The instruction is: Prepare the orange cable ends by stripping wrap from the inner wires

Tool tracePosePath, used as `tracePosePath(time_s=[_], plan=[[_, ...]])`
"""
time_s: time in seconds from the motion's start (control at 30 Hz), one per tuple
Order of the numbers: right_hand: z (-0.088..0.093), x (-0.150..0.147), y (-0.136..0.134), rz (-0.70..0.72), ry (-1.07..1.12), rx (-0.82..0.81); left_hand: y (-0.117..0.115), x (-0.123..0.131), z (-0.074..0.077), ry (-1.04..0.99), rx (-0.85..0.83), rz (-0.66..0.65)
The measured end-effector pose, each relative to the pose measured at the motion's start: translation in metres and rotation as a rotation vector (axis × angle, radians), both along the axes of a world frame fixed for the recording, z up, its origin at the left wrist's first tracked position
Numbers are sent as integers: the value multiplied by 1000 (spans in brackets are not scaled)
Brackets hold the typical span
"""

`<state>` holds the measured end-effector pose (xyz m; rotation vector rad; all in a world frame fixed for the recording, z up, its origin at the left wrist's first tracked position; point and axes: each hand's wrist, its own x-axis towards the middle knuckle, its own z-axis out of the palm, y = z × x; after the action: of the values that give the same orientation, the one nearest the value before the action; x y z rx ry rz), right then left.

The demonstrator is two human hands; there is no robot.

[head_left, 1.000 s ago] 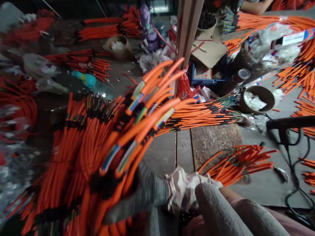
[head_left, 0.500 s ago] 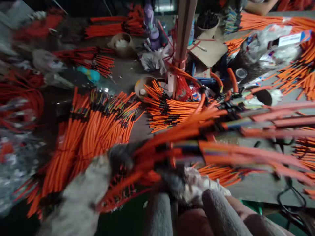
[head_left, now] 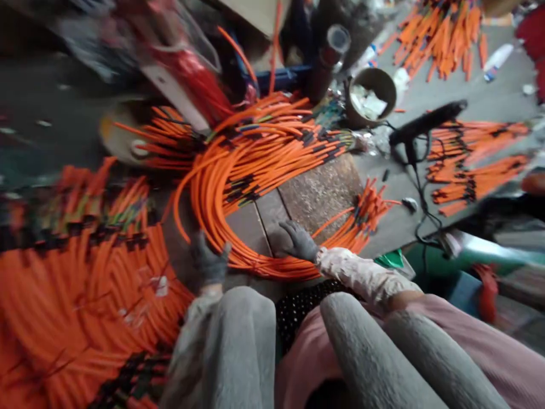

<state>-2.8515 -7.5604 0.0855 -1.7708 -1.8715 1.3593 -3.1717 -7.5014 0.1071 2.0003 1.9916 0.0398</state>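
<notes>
A bundle of long orange cables (head_left: 213, 199) lies bent in a wide loop on the table, its stripped, dark-banded ends toward the back and the right. My left hand (head_left: 209, 262), in a dark grey glove, rests against the outer left bend of the loop, fingers apart and somewhat blurred. Across the front of the loop reaches my right hand (head_left: 300, 241), also gloved, its fingers stretched out over the inner side of the cables. Neither hand grips the bundle. Inside the loop a rough brown board (head_left: 323, 187) shows.
A black hot glue gun (head_left: 421, 128) with a trailing cord lies to the right, near a round cardboard tub (head_left: 372, 96) holding white bits. More orange cable bundles (head_left: 472, 165) sit beyond it. A big stack of orange cables (head_left: 63, 295) fills the left. A post wrapped in red ties (head_left: 191, 85) stands behind.
The orange bundle, held up and moving in both hands before, now lies looped on the table. My hands have let go, fingers apart. The view has turned and tipped downward.
</notes>
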Motion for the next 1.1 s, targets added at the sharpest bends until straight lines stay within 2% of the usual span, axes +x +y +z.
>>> tracePosePath(time_s=[0.03,0.1,0.17,0.23,0.3,0.37,0.43,0.53,0.67,0.73,0.83,0.9,0.97,1.03,1.1], plan=[[5,23,-42,94,-53,-36,-43,19,-10,-14,-116,-102],[16,73,-111,189,-214,-80,-107,54,-28,-66,-408,-457],[18,125,-154,249,-407,-106,-137,82,-46,-45,-568,-621],[7,173,-171,286,-549,-56,-138,96,-65,35,-630,-706],[-14,211,-168,325,-579,-12,-124,94,-79,98,-651,-762],[-37,235,-157,403,-520,42,-111,83,-86,121,-634,-836],[-55,248,-146,505,-462,138,-102,74,-83,149,-590,-928],[-66,250,-137,626,-475,250,-92,78,-71,268,-583,-1003],[-58,229,-126,647,-508,226,-72,88,-55,361,-688,-1078],[-50,206,-118,615,-487,216,-60,72,-49,381,-696,-1090],[-41,161,-106,580,-411,224,-41,18,-44,459,-673,-1047],[-40,136,-99,551,-328,258,-30,-21,-40,527,-665,-1001],[-45,121,-90,490,-248,305,-26,-45,-34,556,-647,-919],[-55,116,-75,394,-213,322,-31,-46,-28,528,-608,-820],[-66,114,-52,293,-226,316,-46,-27,-23,446,-569,-721]])
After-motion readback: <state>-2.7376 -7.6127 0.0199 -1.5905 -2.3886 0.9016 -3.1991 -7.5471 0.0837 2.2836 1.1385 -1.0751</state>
